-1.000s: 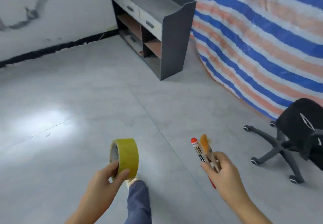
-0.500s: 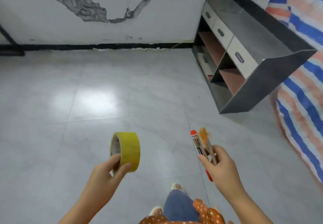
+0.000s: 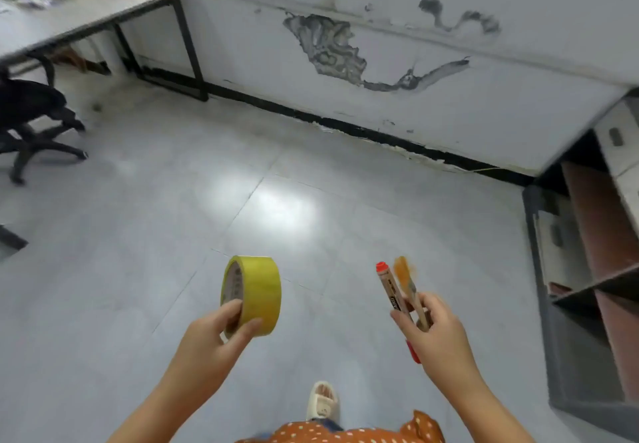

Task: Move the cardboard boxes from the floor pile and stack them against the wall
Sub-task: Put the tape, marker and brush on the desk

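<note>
As the view swings left to a counter (image 3: 86, 15) at 10 o'clock, no boxes show; left hand (image 3: 211, 335) still pinches yellow tape roll (image 3: 251, 294), right hand (image 3: 437, 333) a red marker (image 3: 390, 290) and brush (image 3: 408, 287).

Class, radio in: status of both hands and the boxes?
Left hand grips tape roll. Right hand grips marker and brush. No boxes in view.
</note>
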The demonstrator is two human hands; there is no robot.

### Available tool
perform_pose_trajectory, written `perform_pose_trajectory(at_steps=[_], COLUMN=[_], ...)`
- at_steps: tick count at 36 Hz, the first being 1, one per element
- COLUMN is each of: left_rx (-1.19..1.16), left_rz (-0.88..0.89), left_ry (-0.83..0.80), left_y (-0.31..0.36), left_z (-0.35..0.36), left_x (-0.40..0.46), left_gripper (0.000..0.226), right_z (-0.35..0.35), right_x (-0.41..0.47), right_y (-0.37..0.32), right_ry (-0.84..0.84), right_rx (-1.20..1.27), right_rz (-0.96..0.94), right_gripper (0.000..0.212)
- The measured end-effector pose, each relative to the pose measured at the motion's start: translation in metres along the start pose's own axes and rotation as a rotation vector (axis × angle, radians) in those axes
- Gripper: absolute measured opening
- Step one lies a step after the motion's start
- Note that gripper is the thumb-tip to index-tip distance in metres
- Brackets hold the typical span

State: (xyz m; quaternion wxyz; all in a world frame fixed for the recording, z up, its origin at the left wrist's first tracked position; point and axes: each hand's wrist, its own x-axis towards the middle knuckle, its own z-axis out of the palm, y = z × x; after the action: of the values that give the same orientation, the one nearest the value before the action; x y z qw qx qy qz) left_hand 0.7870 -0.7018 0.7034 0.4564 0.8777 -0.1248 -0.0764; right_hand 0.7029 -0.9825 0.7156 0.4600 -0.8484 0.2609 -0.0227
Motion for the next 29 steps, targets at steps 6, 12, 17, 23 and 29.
perform_pose_trajectory(at_steps=[6, 12, 17, 23, 29], left_rx=[-0.046, -0.077, -0.093, -0.101, -0.082], left_rz=[-0.075, -0.137, -0.149, -0.111, -0.103], left_ry=[0.136, 0.201, 0.217, 0.237, 0.273], left_y=[-0.007, -0.035, -0.062, -0.082, -0.107], left_z=[-0.017, -0.044, -0.077, -0.149, -0.214], left_x=[0.065, 0.138, 0.212, 0.308, 0.377], left_gripper=[0.040, 0.044, 0.037, 0.024, 0.003], right_z=[0.022, 0.069, 0.115, 0.177, 0.241], right_x=[0.108, 0.197, 0.265, 0.345, 0.410], right_y=[-0.050, -0.095, -0.139, -0.219, -0.287], right_ry=[-0.143, -0.218, -0.219, -0.211, -0.261], right_rx=[-0.037, -0.064, -0.084, -0.060, -0.100], right_rz=[-0.122, -0.189, -0.221, -0.252, -0.304], right_gripper=[0.013, 0.014, 0.014, 0.012, 0.012])
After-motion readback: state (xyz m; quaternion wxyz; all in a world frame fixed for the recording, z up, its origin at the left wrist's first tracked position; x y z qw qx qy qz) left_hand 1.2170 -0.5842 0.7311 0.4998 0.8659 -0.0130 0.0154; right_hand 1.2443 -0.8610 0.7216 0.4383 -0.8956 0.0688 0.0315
